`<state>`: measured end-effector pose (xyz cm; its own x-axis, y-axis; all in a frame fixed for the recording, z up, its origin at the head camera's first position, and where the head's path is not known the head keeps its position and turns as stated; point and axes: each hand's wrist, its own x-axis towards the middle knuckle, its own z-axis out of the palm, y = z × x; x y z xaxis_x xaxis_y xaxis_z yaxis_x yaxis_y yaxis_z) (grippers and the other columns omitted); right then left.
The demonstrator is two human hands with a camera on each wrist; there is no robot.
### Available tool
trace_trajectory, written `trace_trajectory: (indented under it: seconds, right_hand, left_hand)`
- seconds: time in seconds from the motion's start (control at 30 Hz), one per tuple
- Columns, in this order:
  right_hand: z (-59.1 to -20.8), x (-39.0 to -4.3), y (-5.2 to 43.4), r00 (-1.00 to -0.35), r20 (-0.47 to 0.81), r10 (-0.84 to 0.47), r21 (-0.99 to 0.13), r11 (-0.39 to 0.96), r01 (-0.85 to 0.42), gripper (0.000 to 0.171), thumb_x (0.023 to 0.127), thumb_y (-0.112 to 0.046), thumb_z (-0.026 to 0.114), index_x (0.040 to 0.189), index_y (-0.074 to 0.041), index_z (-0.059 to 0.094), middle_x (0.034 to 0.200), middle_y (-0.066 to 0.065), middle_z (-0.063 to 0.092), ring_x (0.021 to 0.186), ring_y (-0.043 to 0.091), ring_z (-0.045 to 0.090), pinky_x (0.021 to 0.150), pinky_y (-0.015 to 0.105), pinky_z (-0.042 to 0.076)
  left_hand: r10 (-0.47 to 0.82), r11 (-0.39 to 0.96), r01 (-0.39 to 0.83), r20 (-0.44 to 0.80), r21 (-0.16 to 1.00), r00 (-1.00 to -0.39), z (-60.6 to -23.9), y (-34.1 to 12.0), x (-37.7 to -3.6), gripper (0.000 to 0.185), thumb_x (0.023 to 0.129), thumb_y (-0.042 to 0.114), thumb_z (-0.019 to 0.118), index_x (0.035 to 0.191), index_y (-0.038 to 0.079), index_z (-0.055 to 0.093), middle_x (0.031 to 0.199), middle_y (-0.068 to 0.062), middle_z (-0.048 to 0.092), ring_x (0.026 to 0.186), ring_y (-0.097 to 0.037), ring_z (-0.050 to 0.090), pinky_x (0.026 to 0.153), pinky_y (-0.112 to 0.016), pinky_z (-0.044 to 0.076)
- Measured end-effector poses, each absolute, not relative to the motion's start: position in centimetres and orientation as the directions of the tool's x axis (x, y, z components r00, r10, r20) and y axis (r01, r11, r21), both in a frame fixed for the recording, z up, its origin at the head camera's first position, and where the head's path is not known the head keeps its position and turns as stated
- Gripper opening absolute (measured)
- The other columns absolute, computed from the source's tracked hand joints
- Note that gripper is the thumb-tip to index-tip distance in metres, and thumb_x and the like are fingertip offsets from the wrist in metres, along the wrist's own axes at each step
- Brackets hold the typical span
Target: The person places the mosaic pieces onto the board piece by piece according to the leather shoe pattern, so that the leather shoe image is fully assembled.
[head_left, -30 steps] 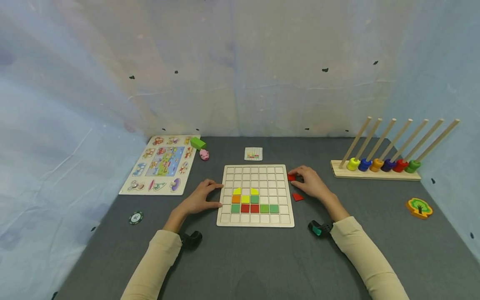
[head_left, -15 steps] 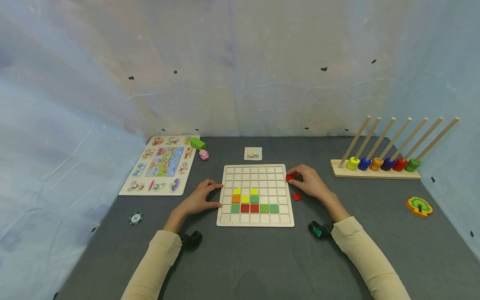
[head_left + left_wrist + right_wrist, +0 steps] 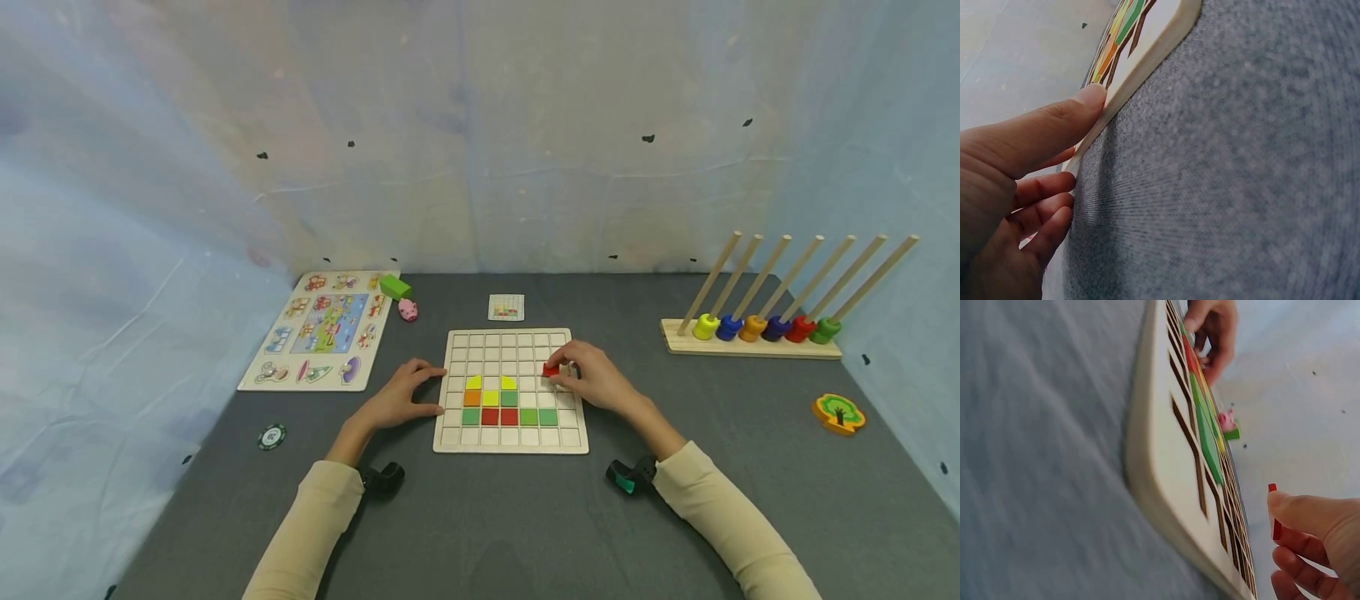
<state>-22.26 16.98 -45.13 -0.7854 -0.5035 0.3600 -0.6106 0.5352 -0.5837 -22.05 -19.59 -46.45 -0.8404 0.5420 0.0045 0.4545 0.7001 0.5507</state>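
Observation:
A square wooden grid board [image 3: 543, 346] lies flat in the middle of the table. On it sit flat coloured tiles: yellow [image 3: 491, 398], orange [image 3: 472, 398], green [image 3: 528, 417] and red [image 3: 509, 416]. My left hand [image 3: 401, 393] touches the board's left edge with spread thumb and fingers; in the left wrist view the thumb [image 3: 1060, 125] presses that edge. Over the right part of the board, my right hand [image 3: 596, 379] pinches a small red tile [image 3: 551, 369] between thumb and fingers. In the right wrist view the same red tile [image 3: 1276, 528] appears edge-on, raised above the board.
Behind the board lies a small pattern card [image 3: 506, 307]. To the left are a picture puzzle board [image 3: 360, 371], a green block [image 3: 396, 287], a pink pig [image 3: 408, 310] and a poker chip [image 3: 272, 436]. Rightward stand a peg rack [image 3: 750, 346] and a tree piece [image 3: 838, 414].
My right hand has carried the red tile leftward from beside the board to over its grid. Another red tile, seen right of the board earlier, is now out of sight. The left hand stays put.

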Motion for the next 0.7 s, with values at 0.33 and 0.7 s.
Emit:
trace_trajectory:
  seconds: [0.33,0.7]
  right_hand:
    - [-45.9,-21.4,14.9,-0.736,0.358,-0.575,-0.608,0.455,-0.651,0.018,0.078,-0.012,0.075,0.094,-0.007,0.068,0.093,0.003,0.065,0.086,0.020,0.057,0.076,0.038,0.046]
    - [-45.6,-20.8,14.5,-0.675,0.331,-0.660,-0.524,0.466,-0.713,0.010,0.081,-0.014,0.073,0.091,-0.011,0.075,0.092,0.002,0.065,0.086,0.016,0.054,0.078,0.035,0.041]
  left_hand:
    - [0.553,0.689,0.470,0.020,0.552,-0.833,-46.8,-19.7,-22.1,0.064,0.081,0.036,0.072,0.136,0.011,0.048,0.123,-0.010,0.042,0.112,-0.026,0.038,0.096,-0.047,0.034]
    - [0.547,0.688,0.463,0.020,0.559,-0.837,-46.4,-19.5,-22.0,0.065,0.081,0.038,0.072,0.135,0.011,0.049,0.123,-0.011,0.042,0.111,-0.027,0.038,0.095,-0.048,0.034]
